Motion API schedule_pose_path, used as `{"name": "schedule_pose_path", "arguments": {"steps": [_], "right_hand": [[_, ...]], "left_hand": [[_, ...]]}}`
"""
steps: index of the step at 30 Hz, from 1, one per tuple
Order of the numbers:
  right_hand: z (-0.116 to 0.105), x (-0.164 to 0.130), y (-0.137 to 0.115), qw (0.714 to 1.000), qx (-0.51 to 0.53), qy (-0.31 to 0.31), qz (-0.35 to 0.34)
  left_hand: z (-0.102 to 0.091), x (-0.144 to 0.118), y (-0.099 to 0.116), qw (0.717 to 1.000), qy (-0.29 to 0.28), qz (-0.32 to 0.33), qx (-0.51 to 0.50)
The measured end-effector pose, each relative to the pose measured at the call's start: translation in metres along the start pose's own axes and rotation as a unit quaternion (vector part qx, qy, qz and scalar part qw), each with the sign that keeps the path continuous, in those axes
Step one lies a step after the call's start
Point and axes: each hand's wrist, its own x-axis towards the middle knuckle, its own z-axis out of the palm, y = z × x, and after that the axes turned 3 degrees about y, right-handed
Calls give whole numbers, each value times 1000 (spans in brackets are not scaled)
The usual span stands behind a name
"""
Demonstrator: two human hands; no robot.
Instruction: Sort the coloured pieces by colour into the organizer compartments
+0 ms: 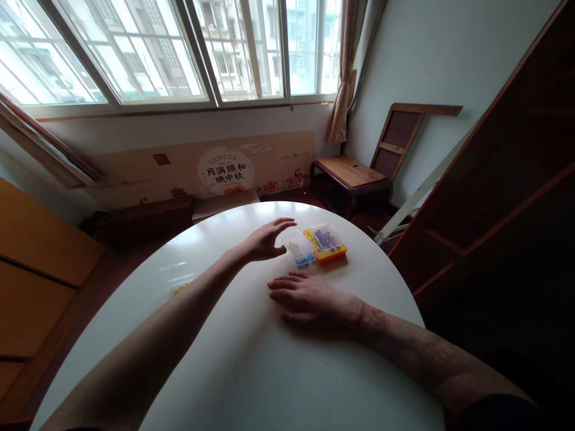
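A round white table fills the lower view. Near its far right side lie two small clear-lidded plastic boxes side by side: a blue one and an orange one, both with small pieces inside. My left hand hovers just left of the blue box, fingers stretched out toward it, holding nothing. My right hand lies flat, palm down, on the table in front of the boxes, fingers apart and empty.
A small clear packet with yellow bits lies on the table's left side, partly behind my left forearm. Beyond the table stand a low wooden stool, a printed cardboard panel under the window, and dark wooden furniture on the right.
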Motion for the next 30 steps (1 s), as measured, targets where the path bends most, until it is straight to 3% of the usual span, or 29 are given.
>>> {"name": "schedule_pose_path", "arguments": {"steps": [5, 12, 20, 30], "right_hand": [[-1, 3, -1, 1000, 6, -2, 3], [-1, 5, -1, 1000, 10, 0, 1], [3, 5, 1, 1000, 6, -5, 5], [3, 7, 0, 1000, 8, -12, 4]], "left_hand": [[8, -7, -17, 988, 15, -101, -119], [5, -8, -17, 963, -37, -125, -238], [15, -6, -7, 962, -5, -159, -223], [23, -3, -2, 964, 29, -154, -214]]}}
